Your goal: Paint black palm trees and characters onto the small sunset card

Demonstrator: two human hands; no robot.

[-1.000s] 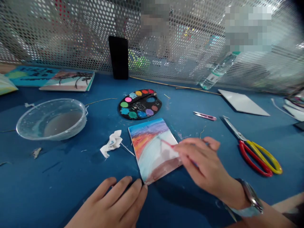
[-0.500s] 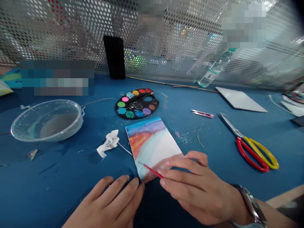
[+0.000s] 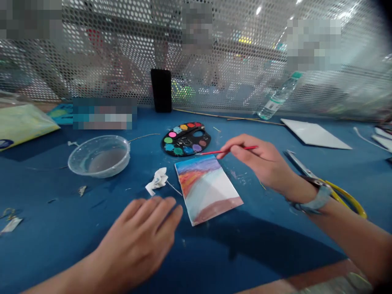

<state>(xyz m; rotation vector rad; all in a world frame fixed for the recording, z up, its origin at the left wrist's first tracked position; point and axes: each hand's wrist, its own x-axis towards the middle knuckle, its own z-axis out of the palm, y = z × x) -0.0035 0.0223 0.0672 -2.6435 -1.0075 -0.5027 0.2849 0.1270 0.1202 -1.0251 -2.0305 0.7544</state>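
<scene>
My right hand [image 3: 257,163] grips a thin red paintbrush [image 3: 211,152], its tip at the lower right edge of the black paint palette [image 3: 184,141]. The palette holds several round wells of bright colours. Just below lies a small painted canvas [image 3: 211,188], with blue and purple at the top, orange at the left, a pale middle and a brownish lower strip. My left hand [image 3: 141,237], fingers slightly apart and holding nothing, rests left of the canvas without touching it. A crumpled white tissue [image 3: 157,181] lies beyond its fingertips.
A clear bowl of greyish water [image 3: 99,157] stands at the left. A black phone [image 3: 161,90] leans on the perforated metal screen [image 3: 122,73]. Rightward are a plastic bottle [image 3: 280,98], a white panel [image 3: 315,134] and scissors [image 3: 346,198], partly behind my right arm.
My right hand has lifted the paintbrush from the canvas's lower left and carried it up to the palette. My left hand has moved off the canvas corner. The view has shifted.
</scene>
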